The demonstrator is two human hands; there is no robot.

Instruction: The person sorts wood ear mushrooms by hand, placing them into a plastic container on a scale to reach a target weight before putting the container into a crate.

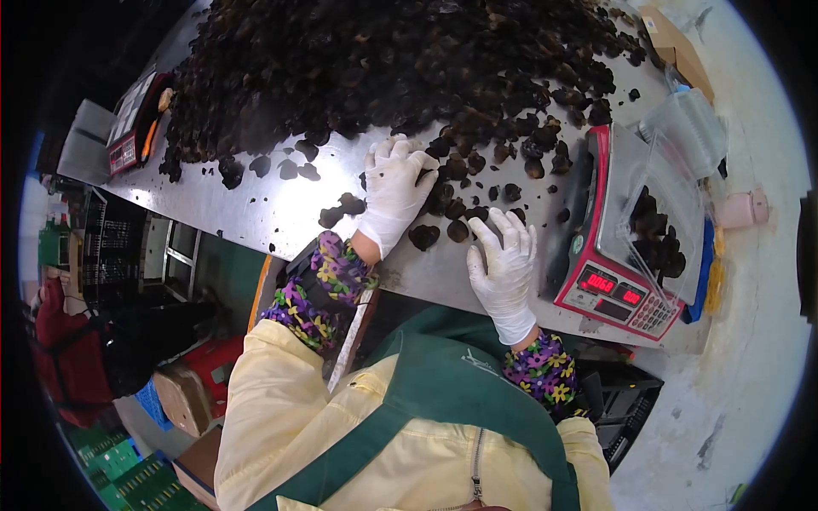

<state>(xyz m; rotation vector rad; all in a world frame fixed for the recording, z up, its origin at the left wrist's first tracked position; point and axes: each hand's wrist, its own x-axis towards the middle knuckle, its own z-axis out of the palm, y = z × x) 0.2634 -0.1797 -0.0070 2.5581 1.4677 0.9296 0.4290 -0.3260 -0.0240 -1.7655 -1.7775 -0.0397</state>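
Both hands wear thin white gloves. My left hand rests palm down at the near edge of a heap of dark, curled pieces that look like wood ear mushrooms. Its fingers bend toward the table, and the thumb stands apart from them. To the right, my right hand is open over bare metal, fingers slightly spread. Its fingertips lie close to a loose dark mushroom. Another mushroom sits between the two hands. Neither hand visibly holds anything.
A red digital scale at right carries a clear plastic box with mushrooms inside. Stacked clear containers and an open carton lie beyond. A second scale stands at the left of the metal table. Crates and boxes occupy the floor.
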